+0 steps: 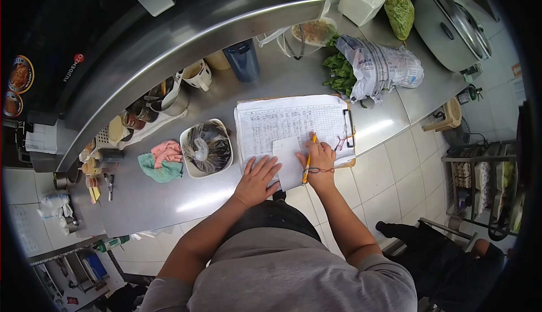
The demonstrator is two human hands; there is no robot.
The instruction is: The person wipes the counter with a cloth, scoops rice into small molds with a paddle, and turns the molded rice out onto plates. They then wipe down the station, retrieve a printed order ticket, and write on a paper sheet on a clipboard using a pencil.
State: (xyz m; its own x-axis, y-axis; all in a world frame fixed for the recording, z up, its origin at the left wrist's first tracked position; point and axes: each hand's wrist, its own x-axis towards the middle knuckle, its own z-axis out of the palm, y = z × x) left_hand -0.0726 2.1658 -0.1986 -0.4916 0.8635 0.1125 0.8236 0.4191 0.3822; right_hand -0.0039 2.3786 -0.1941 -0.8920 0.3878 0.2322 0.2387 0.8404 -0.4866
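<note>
A clipboard lies on the steel counter, holding a stack of gridded sheets filled in with handwriting. On top of the sheets rests a smaller blank white paper. My left hand is flat with fingers spread, pressing at the left edge of the small paper. My right hand grips a yellow pen over the paper's right side. A thin dark cord circles my right wrist. From here I cannot tell whether the pen's tip touches the paper.
Left of the clipboard stand a white bin lined with a dark bag and pink and green cloths. Leafy greens wrapped in newspaper lie behind. A large pot stands back right. Another person is at lower right.
</note>
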